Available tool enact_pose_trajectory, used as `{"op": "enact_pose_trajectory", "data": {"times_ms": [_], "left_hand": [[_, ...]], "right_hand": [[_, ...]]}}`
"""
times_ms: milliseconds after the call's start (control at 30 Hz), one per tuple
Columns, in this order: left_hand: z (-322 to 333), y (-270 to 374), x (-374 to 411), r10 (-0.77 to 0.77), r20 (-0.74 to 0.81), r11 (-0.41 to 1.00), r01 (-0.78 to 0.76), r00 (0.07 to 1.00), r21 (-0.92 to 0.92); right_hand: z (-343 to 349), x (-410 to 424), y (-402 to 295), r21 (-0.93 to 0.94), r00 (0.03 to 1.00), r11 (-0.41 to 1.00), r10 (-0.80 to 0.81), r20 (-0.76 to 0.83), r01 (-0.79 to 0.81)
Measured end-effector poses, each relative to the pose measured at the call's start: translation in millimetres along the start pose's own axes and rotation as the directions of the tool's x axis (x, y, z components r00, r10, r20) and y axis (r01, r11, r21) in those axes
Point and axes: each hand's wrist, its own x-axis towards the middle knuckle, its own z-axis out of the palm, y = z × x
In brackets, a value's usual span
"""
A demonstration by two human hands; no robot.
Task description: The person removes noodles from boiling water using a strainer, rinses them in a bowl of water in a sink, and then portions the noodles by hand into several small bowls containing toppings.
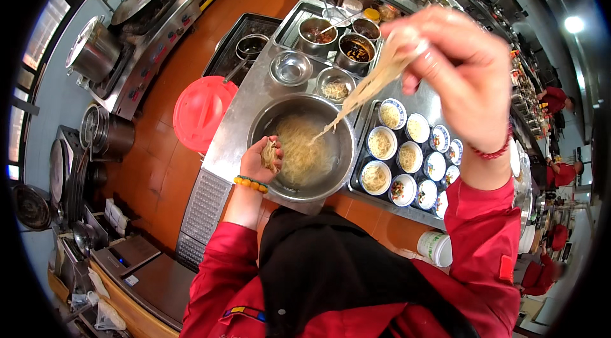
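My right hand (453,70) is raised above the table, its fingers pinching a bundle of thin noodles (365,87) whose lower end hangs over a large steel basin (350,147). In the basin lies a mass of pale noodles (303,152). At the basin's left rim, my left hand (260,159) holds a small clump of noodles (270,155) in its curled fingers. To the right, a dark tray (355,180) bears several patterned small bowls; some hold noodles, such as the nearest bowl (376,178), and others hold chopped bits, such as one bowl (402,190).
Behind the basin stand a steel bowl (291,68), a bowl with food scraps (335,85) and pots of sauce (355,51). A red lidded bucket (203,111) stands left of the table. Stoves (157,47) line the left wall. Several people in red work far right.
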Motion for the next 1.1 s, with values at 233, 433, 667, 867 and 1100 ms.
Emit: {"op": "enact_pose_trajectory", "data": {"times_ms": [233, 433, 667, 867, 1100], "left_hand": [[-2, -10, 13, 0.007, -0.099, 0.998, 0.000, 0.995, 0.069], [12, -35, 53, -0.096, -0.113, 0.990, 0.106, 0.989, 0.090], [82, -44, 41, -0.145, 0.222, 0.989, 0.150, 0.964, -0.006], [36, -26, 40, -0.172, 0.288, 0.983, 0.184, 0.942, -0.015], [-8, -23, 76, -0.160, 0.179, 0.985, 0.145, 0.971, 0.095]], "right_hand": [[-44, 46, -57, -0.008, 0.984, 0.998, -0.056, -0.171, 0.055], [-53, 63, -84, -0.005, 0.985, 0.996, -0.087, -0.147, 0.087], [60, -9, 48, -0.212, 0.970, 0.977, 0.016, 0.241, 0.037], [152, -82, 143, -0.184, 0.955, 0.966, 0.216, 0.204, -0.179], [239, -134, 184, -0.427, 0.996, 0.901, -0.050, 0.078, 0.079]]}}
